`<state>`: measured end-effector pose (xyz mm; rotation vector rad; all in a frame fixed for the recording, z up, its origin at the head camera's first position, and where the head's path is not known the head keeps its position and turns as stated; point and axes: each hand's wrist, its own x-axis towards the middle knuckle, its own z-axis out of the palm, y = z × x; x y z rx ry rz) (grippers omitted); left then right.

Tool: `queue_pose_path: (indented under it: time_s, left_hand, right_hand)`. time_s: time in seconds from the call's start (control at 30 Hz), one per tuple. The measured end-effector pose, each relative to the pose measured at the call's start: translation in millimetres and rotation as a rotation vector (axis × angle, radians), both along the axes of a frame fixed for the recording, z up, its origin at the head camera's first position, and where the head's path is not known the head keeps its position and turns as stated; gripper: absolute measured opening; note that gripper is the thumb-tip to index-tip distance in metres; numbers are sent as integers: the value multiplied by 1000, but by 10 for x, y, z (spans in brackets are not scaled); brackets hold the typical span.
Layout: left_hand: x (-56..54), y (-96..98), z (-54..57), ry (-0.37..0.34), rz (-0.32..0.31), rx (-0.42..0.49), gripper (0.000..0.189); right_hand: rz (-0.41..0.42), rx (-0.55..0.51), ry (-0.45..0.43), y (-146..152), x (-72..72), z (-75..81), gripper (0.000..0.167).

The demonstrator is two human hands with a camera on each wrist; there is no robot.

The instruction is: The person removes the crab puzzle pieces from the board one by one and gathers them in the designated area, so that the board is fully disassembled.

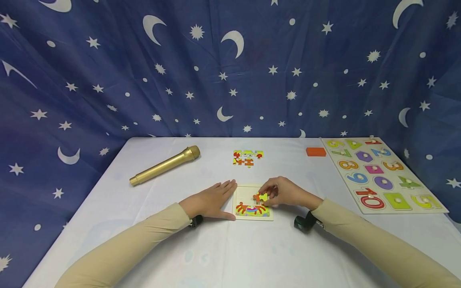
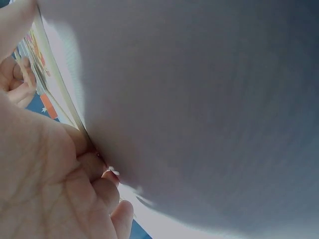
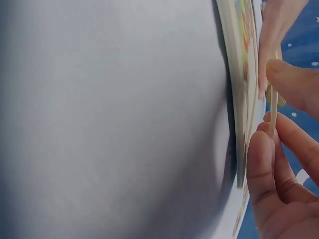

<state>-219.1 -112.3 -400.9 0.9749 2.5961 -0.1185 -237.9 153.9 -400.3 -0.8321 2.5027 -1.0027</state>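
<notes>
A square wooden puzzle tray (image 1: 246,193) lies in front of me, its lower part filled with a printed picture in red, yellow and green. My left hand (image 1: 211,201) rests along the tray's left edge, fingers extended and thumb near the lower corner. Over the tray's right side, my right hand (image 1: 284,193) pinches an orange and yellow jigsaw piece (image 1: 257,198) between thumb and fingers. The right wrist view shows that piece (image 3: 273,109) edge-on, above the tray's edge (image 3: 234,74). Beyond the tray lie several joined jigsaw pieces (image 1: 248,153).
A gold microphone (image 1: 165,165) lies at the left. Back right is an orange-red block (image 1: 315,152). A board of number and shape pieces (image 1: 347,190) covers the table's right side. A blue curtain (image 1: 230,80) with moons and stars hangs behind the white table (image 1: 158,252).
</notes>
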Motion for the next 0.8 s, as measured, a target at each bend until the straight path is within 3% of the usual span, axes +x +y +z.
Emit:
queue_pose_path:
  time_s: [0.2,0.63,0.8]
  left_hand:
    - [0,0,-9,8,-1,-4,102]
    - [13,1,23,-8,6,16,102]
    - [27,0,44,-11,7,16,102]
  right_hand:
    - [-64,-4,20,68,-156,23,32]
    - [-217,28,4,83,-842,2,33]
    - [-233,-9,21,55,-1028,-38,32]
